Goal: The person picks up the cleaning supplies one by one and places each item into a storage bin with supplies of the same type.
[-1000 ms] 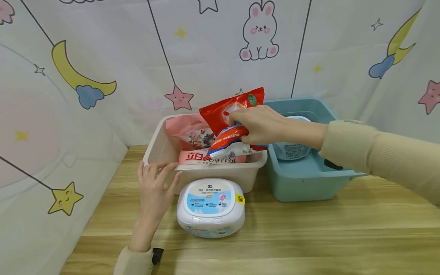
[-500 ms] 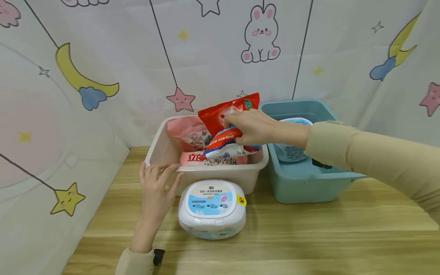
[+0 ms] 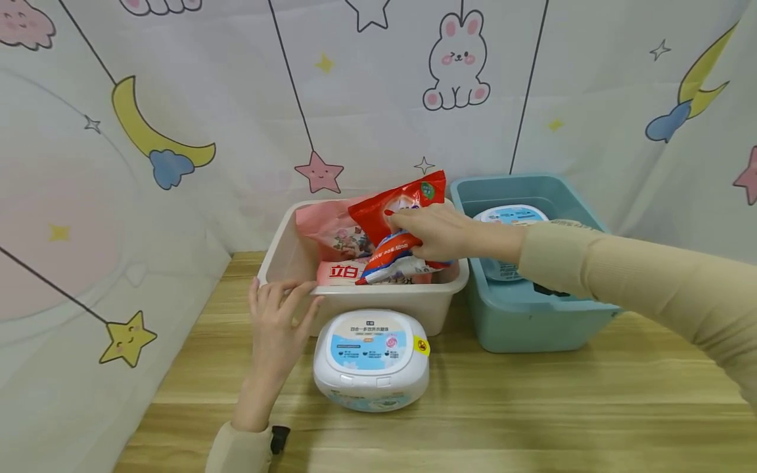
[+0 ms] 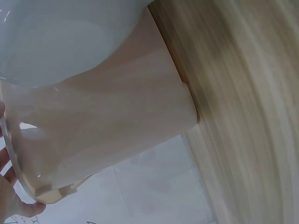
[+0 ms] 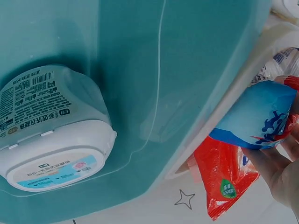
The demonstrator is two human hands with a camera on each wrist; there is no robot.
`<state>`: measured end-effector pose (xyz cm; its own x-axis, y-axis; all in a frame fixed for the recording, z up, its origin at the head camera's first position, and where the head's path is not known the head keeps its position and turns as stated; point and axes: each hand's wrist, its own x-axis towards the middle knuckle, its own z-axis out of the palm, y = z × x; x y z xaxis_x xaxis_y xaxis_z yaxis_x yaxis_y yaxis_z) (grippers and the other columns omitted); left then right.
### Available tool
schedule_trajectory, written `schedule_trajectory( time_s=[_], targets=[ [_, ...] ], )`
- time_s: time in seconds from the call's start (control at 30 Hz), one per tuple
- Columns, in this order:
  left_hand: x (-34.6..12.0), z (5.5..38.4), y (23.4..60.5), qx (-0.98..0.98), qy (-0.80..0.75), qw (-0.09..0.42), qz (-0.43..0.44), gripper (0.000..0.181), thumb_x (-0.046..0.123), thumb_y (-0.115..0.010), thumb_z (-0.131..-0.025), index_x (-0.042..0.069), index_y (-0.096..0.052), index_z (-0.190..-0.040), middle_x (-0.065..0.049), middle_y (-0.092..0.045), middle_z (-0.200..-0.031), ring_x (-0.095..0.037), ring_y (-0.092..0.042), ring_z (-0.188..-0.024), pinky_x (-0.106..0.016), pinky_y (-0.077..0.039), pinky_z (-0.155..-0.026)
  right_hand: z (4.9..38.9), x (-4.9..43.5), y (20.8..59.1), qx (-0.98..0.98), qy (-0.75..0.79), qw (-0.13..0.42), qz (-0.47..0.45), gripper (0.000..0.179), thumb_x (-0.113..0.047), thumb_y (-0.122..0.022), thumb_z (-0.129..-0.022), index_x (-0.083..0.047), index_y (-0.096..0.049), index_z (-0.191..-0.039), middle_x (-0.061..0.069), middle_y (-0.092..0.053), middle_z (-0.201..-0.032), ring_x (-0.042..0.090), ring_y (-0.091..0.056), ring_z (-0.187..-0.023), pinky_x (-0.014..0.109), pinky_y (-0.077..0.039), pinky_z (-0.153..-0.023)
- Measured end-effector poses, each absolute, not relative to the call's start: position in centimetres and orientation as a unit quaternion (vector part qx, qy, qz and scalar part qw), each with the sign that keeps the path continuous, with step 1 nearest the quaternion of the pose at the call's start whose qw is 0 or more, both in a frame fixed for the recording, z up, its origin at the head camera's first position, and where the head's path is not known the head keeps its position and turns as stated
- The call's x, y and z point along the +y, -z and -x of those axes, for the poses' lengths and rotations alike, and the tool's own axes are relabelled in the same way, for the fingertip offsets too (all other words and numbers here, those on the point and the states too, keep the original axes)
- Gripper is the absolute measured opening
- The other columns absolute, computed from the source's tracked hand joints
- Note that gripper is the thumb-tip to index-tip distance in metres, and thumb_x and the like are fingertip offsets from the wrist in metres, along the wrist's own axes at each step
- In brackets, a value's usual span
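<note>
My right hand (image 3: 434,230) grips a red, blue and white plastic detergent bag (image 3: 381,209) by its middle. The bag tilts over the right half of a white bin (image 3: 378,305), its lower edge in front of a pink Liby bag (image 3: 343,270). In the right wrist view, the blue face of the detergent bag (image 5: 261,112) bulges beside the fingers (image 5: 266,163). My left hand (image 3: 278,328) holds the bin's front left rim, fingers hooked over it. In the left wrist view, fingertips show along the rim (image 4: 18,172).
A white laundry-pod box (image 3: 372,361) with a blue label stands on the wooden table (image 3: 532,407) in front of the bin. To the right, a teal bin (image 3: 532,328) holds a similar pod box (image 3: 511,213). A printed curtain (image 3: 378,98) hangs behind.
The right hand and detergent bag have come lower over the white bin, and the bag's top has dropped. My left hand stays on the rim. The view has shifted slightly.
</note>
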<state>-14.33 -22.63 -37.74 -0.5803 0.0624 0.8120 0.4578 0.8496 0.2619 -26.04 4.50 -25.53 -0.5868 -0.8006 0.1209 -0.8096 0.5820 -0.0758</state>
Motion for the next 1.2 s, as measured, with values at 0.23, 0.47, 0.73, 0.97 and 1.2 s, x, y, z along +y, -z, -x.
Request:
schedule_trajectory(
  time_s=[0.23,0.47,0.73,0.97,1.2],
  targets=[
    [-22.7,14.5,37.8,-0.853,0.229,0.442,0.157,0.025,0.014,-0.077,-0.078,0.006,-0.07,-0.1,-0.015,-0.062,-0.098,-0.036,-0.052,-0.099,-0.067,-0.019,-0.11,26.5,4.3,26.6,-0.886,-0.025,0.024,-0.463,0.059,-0.019,-0.072,-0.083,-0.011,-0.05,-0.138,0.009,-0.062,-0.131,0.023,-0.064,-0.097,0.033,-0.056,-0.078],
    [-22.6,14.4,37.7,-0.852,0.23,0.443,0.157,0.025,0.012,-0.078,-0.077,0.006,-0.07,-0.1,-0.015,-0.062,-0.099,-0.035,-0.052,-0.1,-0.068,-0.019,-0.11,26.8,4.6,27.1,-0.875,0.0,0.028,-0.483,0.055,-0.019,-0.071,-0.084,-0.011,-0.052,-0.135,0.008,-0.063,-0.129,0.025,-0.065,-0.104,0.039,-0.057,-0.084],
    [-22.7,14.3,37.7,-0.854,0.226,0.442,0.156,0.026,0.012,-0.079,-0.077,0.007,-0.07,-0.101,-0.014,-0.062,-0.099,-0.035,-0.052,-0.1,-0.068,-0.02,-0.109,27.2,4.3,27.9,-0.85,0.067,0.057,-0.52,0.045,-0.021,-0.07,-0.085,-0.019,-0.059,-0.128,0.006,-0.064,-0.126,0.024,-0.067,-0.105,0.035,-0.058,-0.077],
    [-22.7,14.5,37.8,-0.852,0.225,0.446,0.159,0.025,0.013,-0.078,-0.078,0.007,-0.07,-0.101,-0.014,-0.062,-0.098,-0.035,-0.053,-0.099,-0.068,-0.021,-0.108,27.2,4.2,28.1,-0.843,0.096,0.049,-0.527,0.046,-0.025,-0.073,-0.083,-0.021,-0.061,-0.127,0.005,-0.065,-0.122,0.023,-0.065,-0.104,0.035,-0.058,-0.081],
    [-22.6,14.5,37.8,-0.846,0.231,0.453,0.161,0.026,0.009,-0.079,-0.076,0.008,-0.071,-0.1,-0.013,-0.062,-0.098,-0.034,-0.053,-0.098,-0.069,-0.021,-0.107,27.3,3.8,28.5,-0.842,0.102,0.017,-0.53,0.045,-0.026,-0.072,-0.085,-0.021,-0.059,-0.128,0.005,-0.064,-0.125,0.023,-0.064,-0.106,0.035,-0.057,-0.083]
  ],
)
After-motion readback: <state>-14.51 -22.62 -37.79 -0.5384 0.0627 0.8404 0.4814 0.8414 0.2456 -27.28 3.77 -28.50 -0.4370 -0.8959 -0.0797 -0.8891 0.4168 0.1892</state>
